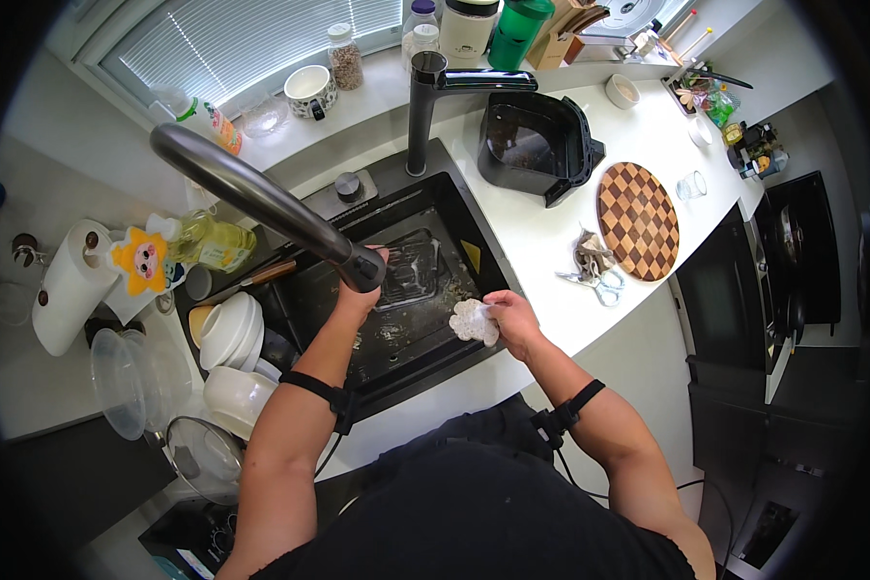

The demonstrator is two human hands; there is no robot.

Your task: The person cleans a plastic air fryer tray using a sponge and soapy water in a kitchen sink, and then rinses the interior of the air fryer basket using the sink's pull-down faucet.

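My right hand [511, 319] pinches a pale, scalloped scrubbing pad [473, 322] over the near right rim of the black sink [413, 366]. My left hand [362, 286] is inside the sink area, partly covered by the head of the dark arched faucet [275, 206]; its fingers lie by the edge of a dark rectangular tray or rack [408, 268] with whitish suds on it. Whether those fingers grip the tray is hidden. Bits of residue and foam dot the sink floor.
Right of the sink stand a black air fryer basket [536, 145], a round checkered wooden board [638, 221] and scissors [605, 288] beside a crumpled cloth [592, 255]. White bowls [232, 333] are stacked at the left. A second black faucet [420, 116] rises behind the sink.
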